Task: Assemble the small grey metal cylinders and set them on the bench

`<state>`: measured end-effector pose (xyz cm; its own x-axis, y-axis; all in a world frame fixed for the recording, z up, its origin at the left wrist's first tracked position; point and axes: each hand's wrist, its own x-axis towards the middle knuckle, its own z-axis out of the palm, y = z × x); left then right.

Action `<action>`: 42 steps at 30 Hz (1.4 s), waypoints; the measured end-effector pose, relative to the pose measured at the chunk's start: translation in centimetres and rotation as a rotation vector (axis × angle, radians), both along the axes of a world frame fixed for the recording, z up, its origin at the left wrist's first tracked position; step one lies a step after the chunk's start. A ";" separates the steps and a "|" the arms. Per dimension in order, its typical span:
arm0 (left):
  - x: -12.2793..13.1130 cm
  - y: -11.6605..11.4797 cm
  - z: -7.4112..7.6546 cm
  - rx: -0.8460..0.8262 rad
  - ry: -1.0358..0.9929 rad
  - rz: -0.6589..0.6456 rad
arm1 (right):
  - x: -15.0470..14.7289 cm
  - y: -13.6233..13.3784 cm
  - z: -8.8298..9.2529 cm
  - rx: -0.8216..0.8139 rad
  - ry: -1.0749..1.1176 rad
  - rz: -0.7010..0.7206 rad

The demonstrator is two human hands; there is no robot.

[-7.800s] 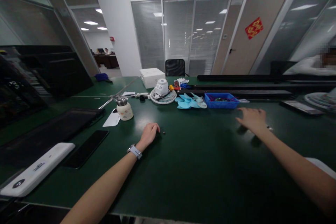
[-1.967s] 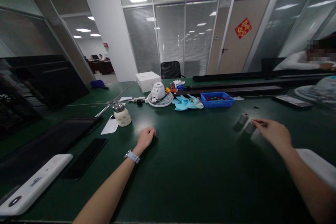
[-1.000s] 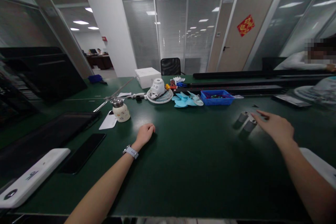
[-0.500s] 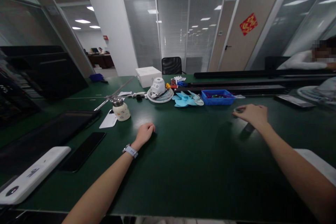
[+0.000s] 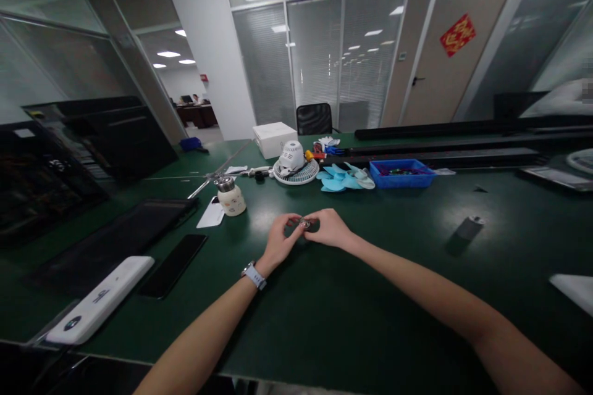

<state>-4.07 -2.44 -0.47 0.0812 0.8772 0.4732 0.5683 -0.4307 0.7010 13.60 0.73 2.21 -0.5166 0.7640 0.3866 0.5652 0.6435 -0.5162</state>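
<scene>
Over the middle of the green table, my left hand (image 5: 278, 241) and my right hand (image 5: 330, 228) meet at the fingertips. Between them is a small round metal part (image 5: 304, 223), pinched by both and partly covered by the fingers; its exact kind is too small to tell. A watch with a pale strap (image 5: 254, 275) is on my left wrist. Well to the right of my hands, a small dark grey cylinder (image 5: 469, 228) rests on the tabletop. Beyond my fingers lie light blue fan blades (image 5: 340, 179) and a white fan head on its grille (image 5: 293, 160).
A cream bottle (image 5: 231, 199), white card (image 5: 210, 213), black phone (image 5: 173, 266) and long white device (image 5: 102, 299) stand or lie on the left. At the back are a white box (image 5: 275, 139) and a blue tray (image 5: 402, 180) of small items. Another person's sleeve (image 5: 558, 100) shows far right.
My right hand has come left from above the grey cylinder, bringing the small round metal part to my left hand. My left fingers now pinch it too. The view has shifted slightly.
</scene>
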 end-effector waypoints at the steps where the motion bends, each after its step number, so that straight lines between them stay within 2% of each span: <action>1: 0.0 0.0 0.1 0.013 0.008 -0.012 | -0.1 0.0 -0.4 -0.007 0.037 0.004; 6: 0.0 0.6 -0.1 0.055 0.030 -0.031 | 0.0 0.0 -3.0 -0.091 0.231 0.013; 11: 0.7 1.0 0.1 0.041 0.018 -0.002 | -0.4 0.1 -4.5 -0.109 0.256 0.045; 14: 0.4 1.1 0.8 0.060 -0.008 0.017 | -0.4 0.1 -4.5 -0.125 0.261 0.040; 17: -1.0 1.2 1.1 0.068 0.026 0.030 | -0.4 0.0 -4.2 -0.146 0.274 0.048; 22: -3.7 2.4 -0.4 -0.090 0.298 -0.003 | -0.3 -0.2 -4.1 -0.148 0.279 0.045; 25: -4.3 3.1 -1.5 -0.104 0.400 -0.038 | -0.3 -0.2 -4.2 -0.147 0.289 0.038; 28: -4.2 3.3 -1.8 -0.091 0.422 -0.047 | -0.5 -0.2 -4.2 -0.124 0.318 0.039; 33: -3.9 2.8 -1.2 -0.092 0.320 -0.003 | -0.5 -0.5 -3.3 -0.005 0.224 0.015; 37: -3.6 2.5 -0.9 -0.116 0.209 0.071 | 2.4 -0.2 -2.1 0.000 0.099 -0.018; 39: -3.5 2.6 -0.9 -0.123 0.190 0.086 | 5.6 0.3 -1.6 -0.043 0.035 -0.080; 42: -3.4 2.8 -1.1 -0.131 0.179 0.086 | 12.3 1.7 -0.7 -0.072 -0.136 -0.290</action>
<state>-7.51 0.36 -1.58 0.0757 0.9375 0.3398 0.7197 -0.2872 0.6321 25.85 2.44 1.56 -0.3164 0.9098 0.2686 0.7863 0.4099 -0.4622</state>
